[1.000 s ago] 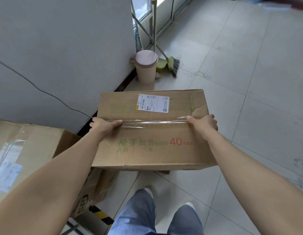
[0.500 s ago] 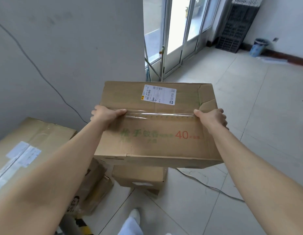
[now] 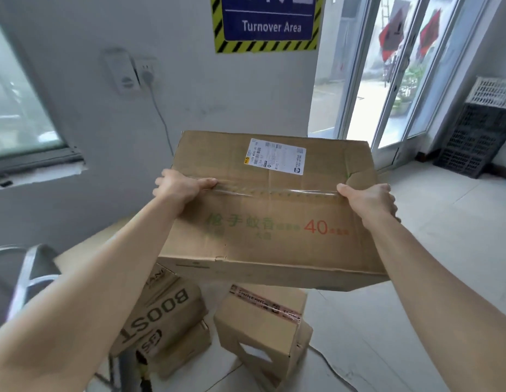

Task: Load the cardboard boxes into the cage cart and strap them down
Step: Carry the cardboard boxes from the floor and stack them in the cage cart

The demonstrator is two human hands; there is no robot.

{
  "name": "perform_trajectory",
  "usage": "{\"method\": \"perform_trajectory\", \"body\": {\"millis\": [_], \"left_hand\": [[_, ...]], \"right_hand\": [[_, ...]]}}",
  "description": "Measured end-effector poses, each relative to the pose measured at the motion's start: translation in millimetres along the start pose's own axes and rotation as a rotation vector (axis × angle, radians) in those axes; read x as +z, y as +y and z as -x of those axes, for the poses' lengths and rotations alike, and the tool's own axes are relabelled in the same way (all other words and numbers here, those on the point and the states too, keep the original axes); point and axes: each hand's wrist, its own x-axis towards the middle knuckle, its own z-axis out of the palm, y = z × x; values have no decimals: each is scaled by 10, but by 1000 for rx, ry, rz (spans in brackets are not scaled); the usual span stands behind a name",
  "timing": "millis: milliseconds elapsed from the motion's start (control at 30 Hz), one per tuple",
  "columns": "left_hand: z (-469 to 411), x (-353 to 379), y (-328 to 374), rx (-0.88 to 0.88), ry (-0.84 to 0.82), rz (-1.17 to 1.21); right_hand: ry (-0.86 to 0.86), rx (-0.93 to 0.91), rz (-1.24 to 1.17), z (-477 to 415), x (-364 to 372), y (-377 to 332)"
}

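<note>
My left hand (image 3: 181,185) and right hand (image 3: 369,200) clasp the cardboard box (image 3: 270,210), now raised to centre frame, above floor boxes (image 3: 260,321) at lower centre; carrying has begun; cart unconfirmed.

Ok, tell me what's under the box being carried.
Under the carried box, two smaller cartons sit on the floor: a BOOST box and a taped box. Their far ends, and any floor behind them, are hidden by it.
</note>
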Motion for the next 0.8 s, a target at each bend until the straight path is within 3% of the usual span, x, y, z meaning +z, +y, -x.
{"method": "perform_trajectory", "body": {"millis": [267, 600, 800], "left_hand": [[-62, -1569, -229, 9, 305, 162], [406, -3755, -1589, -130, 681, 207], [1033, -4638, -2510, -266, 856, 199]], "right_hand": [[-121, -224, -188, 529, 311, -1125], [-406, -548, -221, 2310, 1167, -2307], [-619, -700, -250, 3509, 1762, -2723]]}}
